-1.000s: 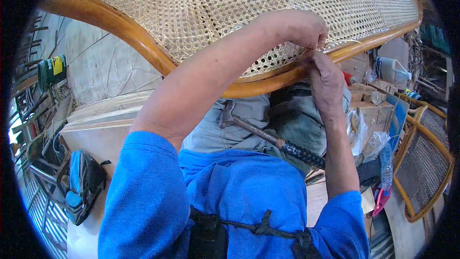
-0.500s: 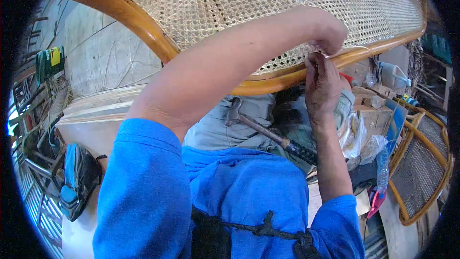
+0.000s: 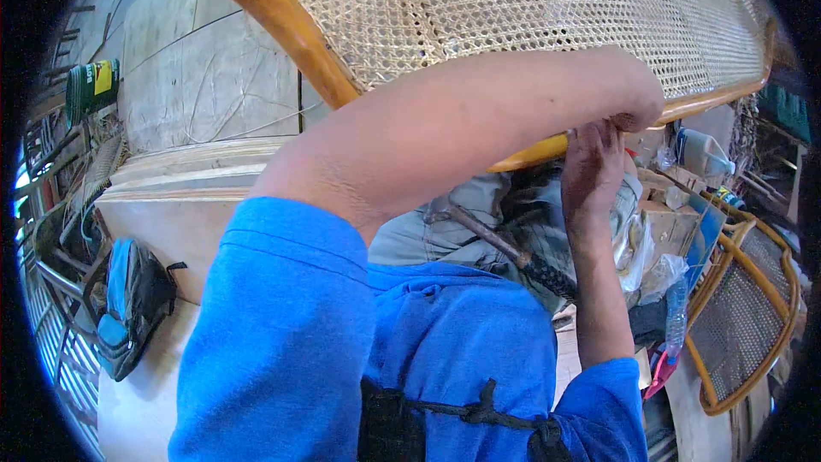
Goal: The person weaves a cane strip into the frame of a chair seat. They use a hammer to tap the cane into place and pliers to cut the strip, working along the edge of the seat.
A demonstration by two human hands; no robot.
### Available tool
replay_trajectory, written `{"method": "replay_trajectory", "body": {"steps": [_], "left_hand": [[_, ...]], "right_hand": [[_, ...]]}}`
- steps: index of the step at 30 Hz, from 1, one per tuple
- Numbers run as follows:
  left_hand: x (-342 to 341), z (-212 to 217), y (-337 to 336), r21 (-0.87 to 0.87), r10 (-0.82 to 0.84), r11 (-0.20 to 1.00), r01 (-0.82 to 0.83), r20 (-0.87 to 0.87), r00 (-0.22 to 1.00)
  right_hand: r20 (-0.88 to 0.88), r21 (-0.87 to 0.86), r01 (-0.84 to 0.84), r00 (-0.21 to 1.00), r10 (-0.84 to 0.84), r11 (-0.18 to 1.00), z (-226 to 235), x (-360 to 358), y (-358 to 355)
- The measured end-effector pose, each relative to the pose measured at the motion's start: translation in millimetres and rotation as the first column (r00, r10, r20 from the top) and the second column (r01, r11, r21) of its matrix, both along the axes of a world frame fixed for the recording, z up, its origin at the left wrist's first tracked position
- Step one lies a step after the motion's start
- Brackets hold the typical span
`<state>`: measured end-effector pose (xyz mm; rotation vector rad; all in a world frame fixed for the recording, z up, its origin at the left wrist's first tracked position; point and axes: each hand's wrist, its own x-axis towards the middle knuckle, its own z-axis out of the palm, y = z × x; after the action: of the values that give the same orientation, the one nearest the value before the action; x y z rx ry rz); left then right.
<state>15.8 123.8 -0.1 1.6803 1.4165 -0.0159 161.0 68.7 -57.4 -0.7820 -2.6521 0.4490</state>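
Observation:
A large curved wooden frame [image 3: 295, 30] of glossy orange-brown rattan, with woven cane webbing [image 3: 513, 4] stretched across it, lies in front of me. My left arm reaches across the webbing to the frame's near right edge. There my left hand [image 3: 637, 111] bends down over the rail, its fingers hidden behind the wrist. Just below it my right hand [image 3: 593, 158] comes up from underneath, fingers closed and pressed against the rail beside the left hand. Whatever they pinch is hidden. A hammer [image 3: 487, 233] with a black grip rests across my lap.
On the left, a black and blue backpack [image 3: 128, 308] stands by a pale wooden box [image 3: 162, 231]. To the right are plastic bags [image 3: 663, 269], a plastic bottle [image 3: 676, 316] and a smaller rattan frame with cane mesh [image 3: 740, 325].
Both hands have shifted slightly right and down along the rail. The left forearm now covers more of the near rail, and the right fingers have come up against the left hand.

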Motion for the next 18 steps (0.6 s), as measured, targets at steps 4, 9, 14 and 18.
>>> {"method": "replay_trajectory", "body": {"steps": [4, 9, 14, 18], "left_hand": [[-2, 4, -1, -0.025, 0.070, 0.997, -0.069, 0.036, 0.997], [-1, 0, 2, 0.067, 0.039, 0.997, -0.042, 0.051, 0.998], [-1, -1, 6, 0.014, 0.064, 0.998, -0.064, 0.044, 0.997], [2, -15, 11, 0.146, -0.007, 0.989, 0.000, 0.043, 0.999]], "right_hand": [[0.010, 0.035, -0.091, 0.996, 0.091, 0.995, -6, 9, 8], [-0.216, -0.243, -0.050, 0.976, -0.004, 0.969, -21, 10, 8], [-0.057, 0.054, -0.083, 0.995, 0.086, 0.995, 1, 0, 3], [0.077, 0.119, -0.135, 0.989, 0.126, 0.984, 8, 1, 9]]}}
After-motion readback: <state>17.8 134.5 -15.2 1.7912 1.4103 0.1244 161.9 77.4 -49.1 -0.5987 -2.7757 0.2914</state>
